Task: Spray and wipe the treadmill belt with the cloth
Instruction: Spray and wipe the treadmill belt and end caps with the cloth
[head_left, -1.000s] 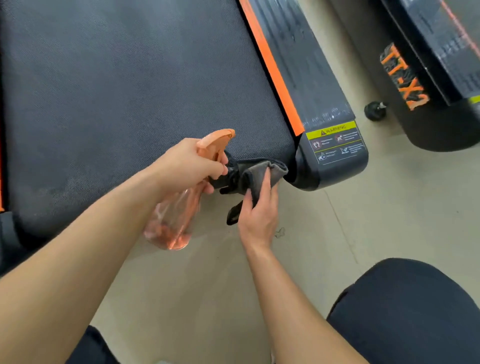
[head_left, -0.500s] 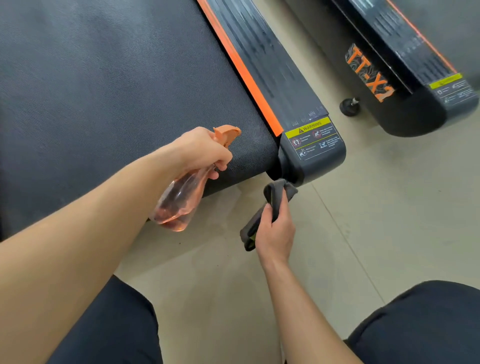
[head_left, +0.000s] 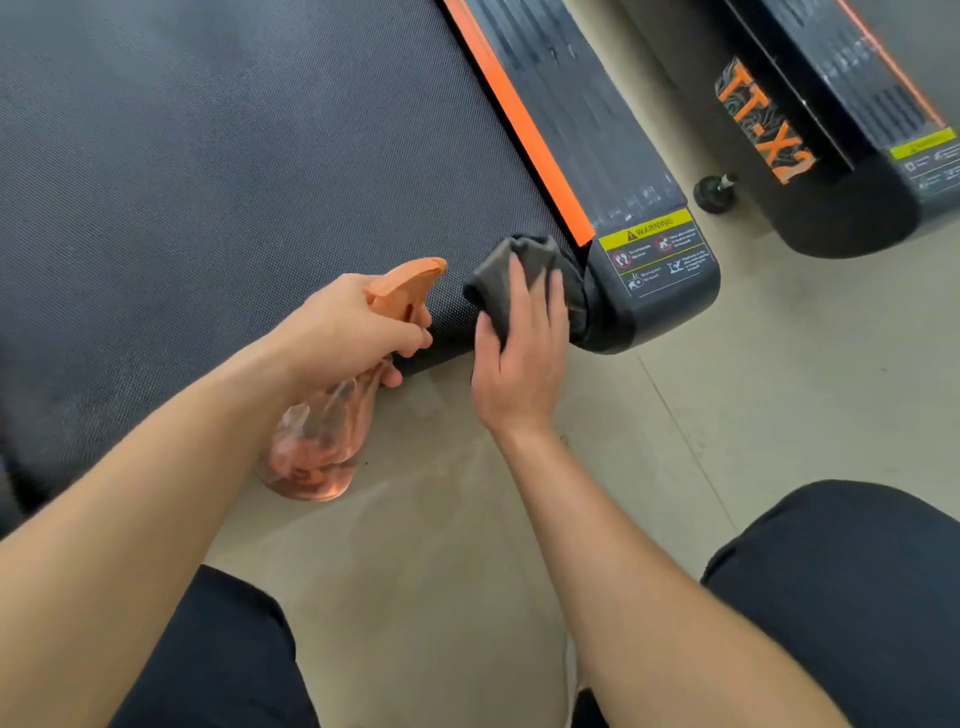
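Wiping step: cloth (head_left: 524, 254) is pressing on the lower right corner of the treadmill belt (head_left: 208, 182).

Cloth is sitting bunched at frame centre, touching the belt end just beside the orange-striped side rail (head_left: 571, 130) and its warning label (head_left: 654, 249). Right hand (head_left: 519, 374) is lying on it with fingers flat, pressing. Its thumb is running along the cloth edge, and I can't tell if it's pinching. Left hand (head_left: 353, 332) is gripping the spray bottle (head_left: 317, 447) at the neck, nozzle pointing towards the cloth, base hanging over the floor (head_left: 467, 545). Judging next: drag the cloth left across the belt under steady pressure, then respray. No mist or wet patch is showing clearly. The belt is running out of frame top and left. The trigger finger is hidden.
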